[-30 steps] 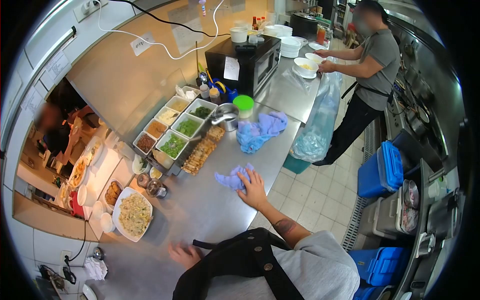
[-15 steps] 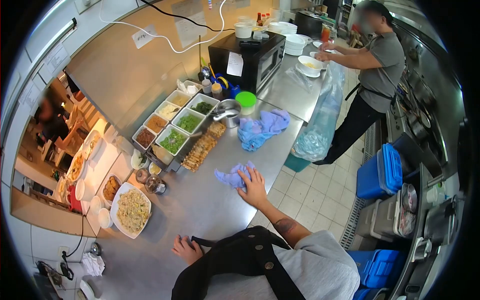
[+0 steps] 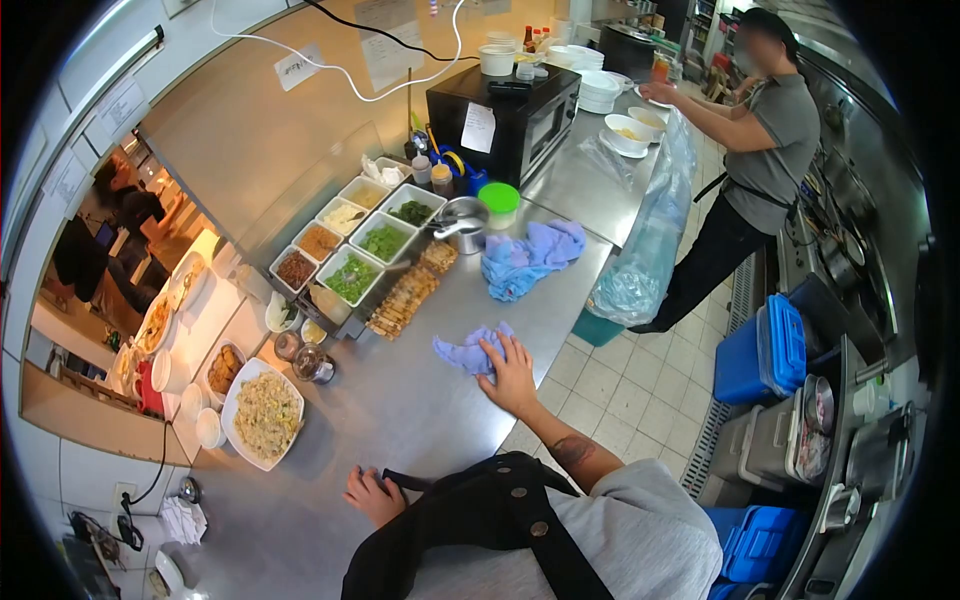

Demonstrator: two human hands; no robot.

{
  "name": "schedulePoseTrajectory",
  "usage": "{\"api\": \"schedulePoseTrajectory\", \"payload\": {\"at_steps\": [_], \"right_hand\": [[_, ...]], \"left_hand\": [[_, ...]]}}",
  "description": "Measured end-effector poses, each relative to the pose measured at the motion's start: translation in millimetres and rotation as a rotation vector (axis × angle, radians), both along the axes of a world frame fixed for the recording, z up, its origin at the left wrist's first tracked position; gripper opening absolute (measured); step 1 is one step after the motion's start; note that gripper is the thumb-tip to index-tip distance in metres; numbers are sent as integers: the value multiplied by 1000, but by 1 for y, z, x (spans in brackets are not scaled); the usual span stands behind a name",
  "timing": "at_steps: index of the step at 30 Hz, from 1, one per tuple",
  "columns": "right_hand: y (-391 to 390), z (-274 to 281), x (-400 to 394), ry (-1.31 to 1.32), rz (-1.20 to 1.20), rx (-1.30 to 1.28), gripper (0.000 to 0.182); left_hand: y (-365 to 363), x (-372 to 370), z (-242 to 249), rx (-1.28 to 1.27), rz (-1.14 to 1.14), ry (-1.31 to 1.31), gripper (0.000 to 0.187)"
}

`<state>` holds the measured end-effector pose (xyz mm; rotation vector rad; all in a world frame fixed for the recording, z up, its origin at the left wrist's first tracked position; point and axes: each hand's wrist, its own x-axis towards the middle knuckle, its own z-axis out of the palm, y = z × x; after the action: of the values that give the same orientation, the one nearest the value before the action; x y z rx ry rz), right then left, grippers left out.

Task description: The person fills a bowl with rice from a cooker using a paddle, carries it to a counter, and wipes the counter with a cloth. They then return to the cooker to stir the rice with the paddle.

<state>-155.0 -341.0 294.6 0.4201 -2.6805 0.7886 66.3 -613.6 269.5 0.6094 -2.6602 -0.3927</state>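
Observation:
A crumpled purple cloth point(image 3: 466, 352) lies on the steel counter. My right hand point(image 3: 512, 375) rests on its right side, palm down, with the fingers spread over the fabric. My left hand point(image 3: 375, 495) lies on the counter near its front edge, fingers slightly bent and apart, holding nothing; an apron strap passes beside it. A larger blue and purple cloth point(image 3: 530, 258) sits bunched farther back. Beyond the purple cloth, a row of browned food pieces point(image 3: 405, 300) stands beside the topping containers point(image 3: 382, 242).
Fried rice in a white bowl point(image 3: 262, 415), spice jars point(image 3: 313, 366), a metal pot point(image 3: 462, 222) and a black microwave point(image 3: 500, 125) stand on the counter. A plastic bag point(image 3: 630, 285) hangs at the counter's right edge. A co-worker point(image 3: 770, 130) stands at the far right.
My hands and the purple cloth keep their places while the view shifts slightly. The co-worker's hands have moved away from the white bowl. People beyond the serving window have moved.

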Motion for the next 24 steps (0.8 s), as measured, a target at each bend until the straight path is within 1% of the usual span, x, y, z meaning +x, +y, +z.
{"api": "schedulePoseTrajectory", "payload": {"at_steps": [6, 11, 13, 16, 19, 24], "right_hand": [[-1, 4, 1, -10, -1, -11, 70], [-3, -4, -1, 6, -17, -14, 69], [-5, -6, -3, 7, 9, -33, 69], [-8, -3, -2, 18, 35, -50, 71], [-11, 2, 0, 16, 24, -22, 71], [-12, 2, 0, 30, 29, -2, 71]], "left_hand": [[1, -1, 3, 23, -4, -17, 35], [2, -1, 9, 75, 6, -13, 35], [-1, -1, 5, 87, -1, 21, 35], [-1, 0, 5, 79, 4, 4, 36], [0, -1, 12, 57, 21, 32, 35], [0, 0, 11, 84, 29, 3, 35]]}}
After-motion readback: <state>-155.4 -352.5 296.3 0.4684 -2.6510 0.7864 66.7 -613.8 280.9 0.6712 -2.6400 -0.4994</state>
